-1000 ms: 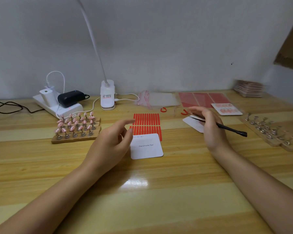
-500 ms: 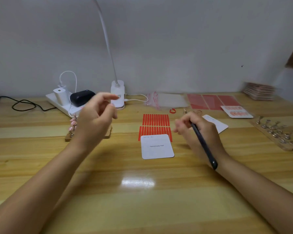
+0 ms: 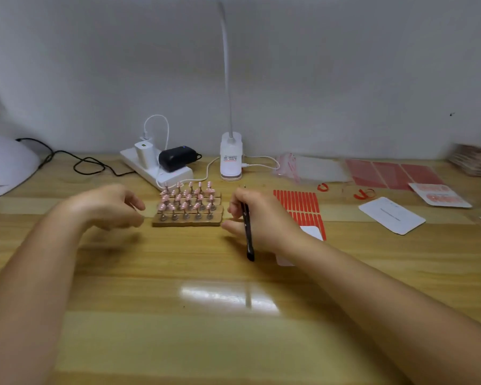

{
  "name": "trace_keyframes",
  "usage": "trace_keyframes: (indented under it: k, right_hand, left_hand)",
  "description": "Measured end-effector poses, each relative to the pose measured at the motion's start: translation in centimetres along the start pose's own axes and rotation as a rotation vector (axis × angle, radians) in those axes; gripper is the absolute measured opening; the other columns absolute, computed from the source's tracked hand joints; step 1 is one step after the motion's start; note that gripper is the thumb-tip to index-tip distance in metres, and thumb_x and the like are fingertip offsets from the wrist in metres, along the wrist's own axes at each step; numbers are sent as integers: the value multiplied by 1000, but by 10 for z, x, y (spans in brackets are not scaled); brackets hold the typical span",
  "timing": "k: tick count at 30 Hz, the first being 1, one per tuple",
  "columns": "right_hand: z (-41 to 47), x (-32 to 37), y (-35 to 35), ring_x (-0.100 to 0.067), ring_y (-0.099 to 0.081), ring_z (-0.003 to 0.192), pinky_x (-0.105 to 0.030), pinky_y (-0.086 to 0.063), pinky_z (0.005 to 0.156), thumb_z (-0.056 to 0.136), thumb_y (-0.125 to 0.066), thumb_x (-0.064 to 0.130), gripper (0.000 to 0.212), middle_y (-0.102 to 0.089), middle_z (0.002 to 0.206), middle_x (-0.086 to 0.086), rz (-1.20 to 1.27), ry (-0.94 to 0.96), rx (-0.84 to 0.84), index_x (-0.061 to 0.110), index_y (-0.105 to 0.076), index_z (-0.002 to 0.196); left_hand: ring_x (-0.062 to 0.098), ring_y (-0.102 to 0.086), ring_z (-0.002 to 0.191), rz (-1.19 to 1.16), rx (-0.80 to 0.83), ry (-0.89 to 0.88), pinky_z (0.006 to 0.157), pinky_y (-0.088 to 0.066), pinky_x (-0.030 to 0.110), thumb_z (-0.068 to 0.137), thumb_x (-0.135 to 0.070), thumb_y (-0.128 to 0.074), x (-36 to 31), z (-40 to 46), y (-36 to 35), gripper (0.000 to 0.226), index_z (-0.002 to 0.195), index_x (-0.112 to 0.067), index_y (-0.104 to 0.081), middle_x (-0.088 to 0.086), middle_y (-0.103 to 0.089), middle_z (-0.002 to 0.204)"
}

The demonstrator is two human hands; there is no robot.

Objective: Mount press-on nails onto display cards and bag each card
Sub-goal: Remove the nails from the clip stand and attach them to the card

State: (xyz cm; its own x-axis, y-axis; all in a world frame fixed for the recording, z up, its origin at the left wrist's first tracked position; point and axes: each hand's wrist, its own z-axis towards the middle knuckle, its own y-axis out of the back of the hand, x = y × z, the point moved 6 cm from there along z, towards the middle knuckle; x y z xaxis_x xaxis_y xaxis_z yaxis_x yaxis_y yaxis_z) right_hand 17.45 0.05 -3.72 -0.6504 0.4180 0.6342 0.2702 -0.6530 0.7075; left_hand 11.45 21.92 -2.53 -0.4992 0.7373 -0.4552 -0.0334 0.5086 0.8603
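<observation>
Two bare forearms come into view from the bottom edge, one on each side. No sleeve covers them as far as the picture shows (the upper arms are cut off by the edge). The left hand [image 3: 106, 205] wears nothing: no ring, no glove, no watch or band at the wrist. The right hand [image 3: 257, 218] is also bare, and its wrist too. The left hand is a little blurred, so its nails cannot be judged.
</observation>
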Motion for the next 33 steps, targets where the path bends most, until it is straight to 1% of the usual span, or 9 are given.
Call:
trace_keyframes:
  k: [5, 9, 13, 15, 18, 21, 25, 28, 33]
  right_hand:
    - [8, 1, -14, -15, -49, 67, -34, -44, 65, 79, -71, 16, 21, -52, 73, 5, -12, -21, 17, 16, -49, 80]
    - [13, 3, -18, -24, -56, 77, -39, -48, 70, 79, -71, 16, 23, -60, 84, -6, -26, 1, 8, 16, -48, 81]
    - [13, 6, -18, -22, -54, 74, -36, -46, 67, 78, -72, 15, 22, -59, 81, -6, -50, 59, 11, 13, -50, 82]
    - [13, 4, -17, -17, -53, 72, -33, -45, 66, 79, -72, 15, 23, -57, 80, -1, -40, 69, 32, 14, -49, 82]
    - [12, -1, -15, -4, -47, 65, -19, -40, 59, 79, -72, 17, 24, -52, 75, 8, -15, 66, 80, 18, -48, 79]
    - [8, -5, -4, -3, -47, 64, -14, -37, 57, 78, -72, 18, 30, -53, 74, 8, -16, 91, 76, 27, -44, 72]
    - [-3, -18, 30, -14, -56, 72, -20, -42, 65, 74, -76, 18, 37, -57, 77, 5, 18, 78, -41, 29, -41, 68]
    - [-21, -42, 61, -4, -55, 64, -16, -43, 61, 72, -76, 15, 33, -56, 73, 6, 72, -8, -121, 24, -44, 69]
    - [-53, -80, 105, -8, -60, 80, -15, -43, 73, 70, -77, 10, 31, -61, 82, 9, 91, -107, -244, 19, -48, 70]
  left_hand:
    - [8, -54, 71, -40, 72, -33, 55, -42, 21, 79, -15, -71, -5, 1, -12, 14, 91, -18, -64, 1, -62, 88]
    - [9, -56, 66, -43, 88, -44, 55, -42, 21, 78, -14, -72, -9, 2, -14, 18, 95, -11, -66, 1, -64, 80]
    - [9, -57, 67, 15, 149, -63, 53, -41, 20, 75, -17, -75, -7, 1, -17, 21, 91, -11, -64, -1, -63, 77]
    - [8, -58, 67, 37, 182, -91, 53, -41, 19, 74, -18, -76, -9, 1, -19, 21, 90, -13, -62, -3, -62, 75]
    - [7, -59, 64, 54, 211, -146, 54, -42, 19, 74, -17, -76, -15, 0, -21, 20, 88, -14, -62, -5, -61, 72]
    - [6, -59, 58, 47, 244, -218, 52, -43, 17, 71, -18, -78, -24, -5, -23, 19, 83, -13, -64, -6, -62, 66]
    - [0, -45, 52, 19, 7, -410, 49, -31, 14, 66, -26, -81, -57, -13, -10, 19, 77, -21, -66, -8, -51, 58]
    - [-4, -40, 45, -96, -183, -590, 43, -29, 11, 69, -28, -78, -96, -25, -20, 19, 72, -27, -60, -9, -40, 56]
    - [5, -35, 51, -248, -265, -676, 47, -30, 14, 75, -32, -74, -134, -27, -76, 18, 87, -26, -62, -9, -39, 58]
